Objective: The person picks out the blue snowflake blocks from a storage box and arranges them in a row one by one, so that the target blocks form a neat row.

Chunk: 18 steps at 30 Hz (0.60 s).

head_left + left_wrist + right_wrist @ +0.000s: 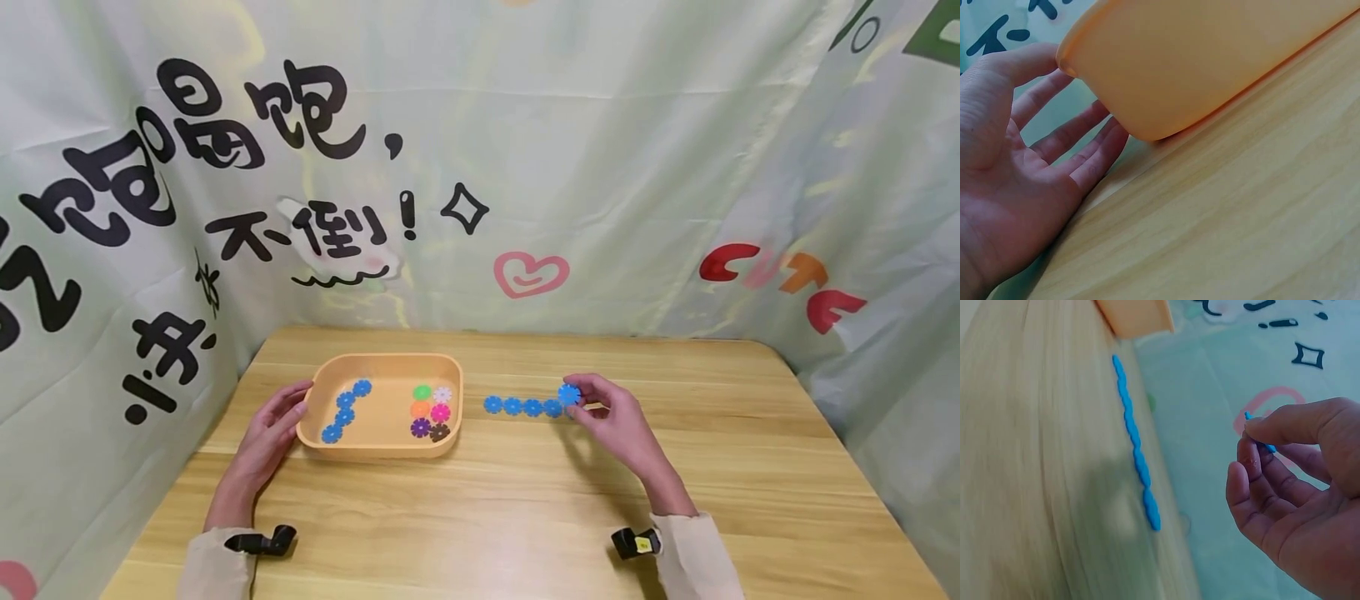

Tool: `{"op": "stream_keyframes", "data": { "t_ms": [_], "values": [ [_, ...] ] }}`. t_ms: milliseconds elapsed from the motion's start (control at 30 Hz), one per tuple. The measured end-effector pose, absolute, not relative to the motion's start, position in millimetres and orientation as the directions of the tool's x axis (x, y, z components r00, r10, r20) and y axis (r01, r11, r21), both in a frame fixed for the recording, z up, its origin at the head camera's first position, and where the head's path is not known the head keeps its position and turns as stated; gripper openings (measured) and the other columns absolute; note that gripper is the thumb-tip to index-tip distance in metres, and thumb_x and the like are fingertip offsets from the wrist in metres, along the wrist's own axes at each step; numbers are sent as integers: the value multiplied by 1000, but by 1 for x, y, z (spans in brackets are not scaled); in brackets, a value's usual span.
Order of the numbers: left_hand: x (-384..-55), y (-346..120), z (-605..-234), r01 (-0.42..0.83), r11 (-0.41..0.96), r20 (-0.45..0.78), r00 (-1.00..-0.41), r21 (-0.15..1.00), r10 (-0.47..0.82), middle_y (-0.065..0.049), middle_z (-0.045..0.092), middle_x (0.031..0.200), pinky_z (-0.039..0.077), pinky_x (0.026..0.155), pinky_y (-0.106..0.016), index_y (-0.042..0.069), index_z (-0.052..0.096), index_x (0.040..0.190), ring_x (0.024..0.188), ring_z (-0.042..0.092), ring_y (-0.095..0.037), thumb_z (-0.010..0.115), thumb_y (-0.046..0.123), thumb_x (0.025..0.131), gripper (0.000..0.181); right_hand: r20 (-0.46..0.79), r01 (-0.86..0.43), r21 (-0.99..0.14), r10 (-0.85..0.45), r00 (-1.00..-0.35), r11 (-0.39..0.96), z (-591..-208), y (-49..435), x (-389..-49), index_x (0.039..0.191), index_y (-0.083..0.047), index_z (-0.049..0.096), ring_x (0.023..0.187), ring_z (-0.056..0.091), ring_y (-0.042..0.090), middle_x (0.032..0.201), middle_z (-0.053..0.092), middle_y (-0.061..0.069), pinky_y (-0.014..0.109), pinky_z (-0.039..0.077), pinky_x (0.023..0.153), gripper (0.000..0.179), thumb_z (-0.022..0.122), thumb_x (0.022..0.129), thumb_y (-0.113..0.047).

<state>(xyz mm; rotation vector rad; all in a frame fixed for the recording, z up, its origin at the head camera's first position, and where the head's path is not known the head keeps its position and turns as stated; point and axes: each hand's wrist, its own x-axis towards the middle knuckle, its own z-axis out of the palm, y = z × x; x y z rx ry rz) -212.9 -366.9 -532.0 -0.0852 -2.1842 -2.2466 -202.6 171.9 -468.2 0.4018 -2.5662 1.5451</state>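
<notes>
My right hand [618, 425] pinches a blue snowflake disc [569, 394] between thumb and fingers, raised over the right end of a row of blue snowflake discs [532, 407] on the table. In the right wrist view, this held disc [1270, 449] is mostly hidden by the fingertips, and the row [1135, 450] appears edge-on. My left hand [264, 440] rests at the left side of an orange tray [382, 451]. The left wrist view shows the thumb at the tray's rim and the other fingers extended along its outer wall [1191, 69].
Inside the tray, several blue discs [345, 416] form a slanting line at left. A green disc [422, 392], an orange one [420, 409], a pink one [440, 412] and other colours cluster at right. A printed curtain [622, 208] hangs behind the wooden table [480, 517].
</notes>
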Motion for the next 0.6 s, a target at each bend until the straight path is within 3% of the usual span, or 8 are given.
{"op": "stream_keyframes", "data": {
  "t_ms": [400, 600],
  "values": [
    [-215, -366, -533, 42, -14, 42, -998, 999, 37, 1, 48, 140, 51, 96, -21, 3, 41, 152, 123, 55, -8, 54, 17, 108, 48, 183, -214, -844, -112, -977, 492, -485, 203, -212, 128, 2, 65, 93, 62, 26, 105, 70, 15, 27, 57, 80, 35, 72, 94, 2],
    [-213, -366, -532, 48, -12, 48, -998, 999, 39, 2, 50, 138, 52, 95, -20, 4, 43, 152, 121, 57, -6, 52, 15, 108, 46, 142, -174, -828, -100, -985, 533, -494, 212, -214, 129, 3, 65, 92, 62, 25, 104, 68, 14, 32, 58, 83, 36, 71, 93, 3]
  ]
}}
